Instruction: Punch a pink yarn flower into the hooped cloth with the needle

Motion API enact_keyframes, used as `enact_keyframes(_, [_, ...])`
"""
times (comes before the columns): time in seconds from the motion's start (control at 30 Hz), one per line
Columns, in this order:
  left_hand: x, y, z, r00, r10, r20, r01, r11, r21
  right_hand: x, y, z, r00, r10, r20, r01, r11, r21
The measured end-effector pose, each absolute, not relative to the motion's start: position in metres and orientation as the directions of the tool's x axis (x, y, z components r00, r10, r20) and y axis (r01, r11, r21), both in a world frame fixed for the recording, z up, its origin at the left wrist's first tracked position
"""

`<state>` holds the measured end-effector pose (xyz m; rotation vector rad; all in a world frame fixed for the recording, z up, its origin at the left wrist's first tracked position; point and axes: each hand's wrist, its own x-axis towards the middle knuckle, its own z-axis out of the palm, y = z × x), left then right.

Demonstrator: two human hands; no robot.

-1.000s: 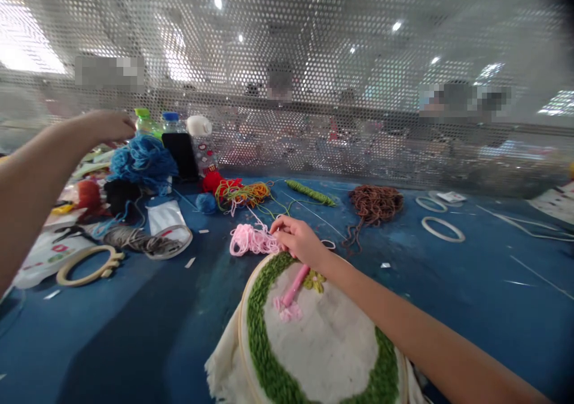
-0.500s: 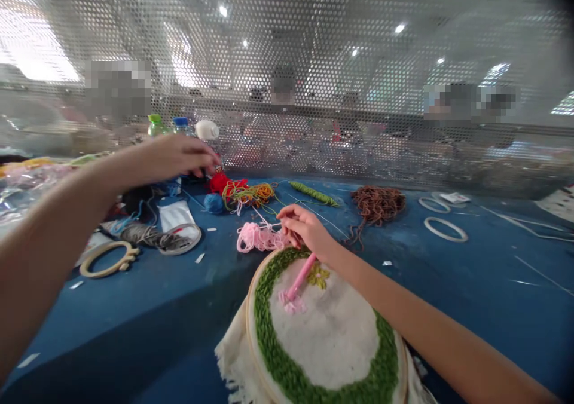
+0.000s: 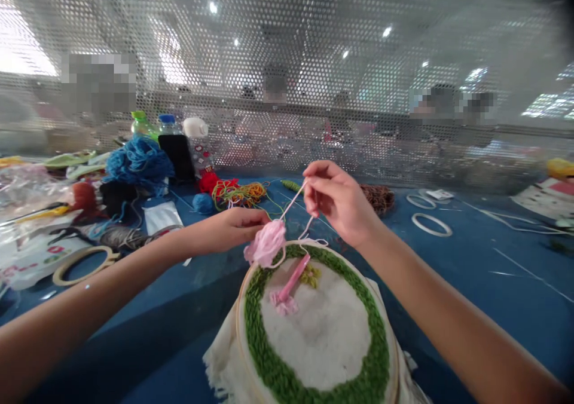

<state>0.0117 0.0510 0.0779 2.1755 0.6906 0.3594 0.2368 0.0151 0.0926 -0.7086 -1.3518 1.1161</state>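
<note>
My left hand [image 3: 237,229] is closed on a bundle of pink yarn [image 3: 266,245] above the far left rim of the embroidery hoop [image 3: 242,308]. From the bundle a pink strand [image 3: 293,201] runs tight up to my right hand [image 3: 334,198], which pinches it between thumb and fingertips. White cloth [image 3: 318,338] is stretched in the hoop, with a ring of green stitching [image 3: 381,344], a small yellow flower [image 3: 310,277] and a patch of pink loops [image 3: 283,302]. A pink punch needle [image 3: 293,278] stands tilted at the pink patch, a strand trailing from its upper end.
Blue yarn [image 3: 139,164], a black phone [image 3: 176,158], bottles [image 3: 196,141] and tangled coloured yarn [image 3: 242,193] lie at the back left. A wooden hoop [image 3: 63,277] rests at left. Brown yarn [image 3: 378,199] and white rings [image 3: 431,225] sit at right. A perforated metal screen [image 3: 305,51] stands behind.
My left hand has come down from the back left and taken hold of the pink yarn, which is now lifted off the table. My right hand has risen, drawing a strand taut.
</note>
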Motion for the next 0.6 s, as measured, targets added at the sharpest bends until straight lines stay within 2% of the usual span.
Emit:
enact_keyframes(0.07, [0.013, 0.051, 0.078, 0.804, 0.593, 0.052, 0.336, -0.525, 0.782, 0.244, 0.018, 0.096, -0.058, 0.915, 0.399, -0.192, 0.382, -0.904])
enact_keyframes(0.13, [0.015, 0.050, 0.076, 0.785, 0.611, 0.101, 0.315, -0.534, 0.785, 0.246, 0.017, 0.098, -0.075, 0.908, 0.412, -0.172, 0.395, -0.902])
enact_keyframes(0.3, [0.024, 0.038, 0.066, 0.766, 0.628, 0.139, 0.328, -0.567, 0.756, 0.228, 0.004, 0.093, -0.280, 0.878, 0.387, -0.160, 0.355, -0.921])
enact_keyframes(0.53, [0.028, 0.040, 0.037, 0.613, 0.745, 0.263, 0.390, -0.574, 0.720, 0.213, -0.008, 0.088, -0.459, 0.839, 0.293, -0.169, 0.241, -0.956])
enact_keyframes(0.6, [0.027, 0.046, 0.031, 0.622, 0.733, 0.278, 0.370, -0.587, 0.721, 0.213, -0.011, 0.091, -0.500, 0.825, 0.265, -0.167, 0.208, -0.964])
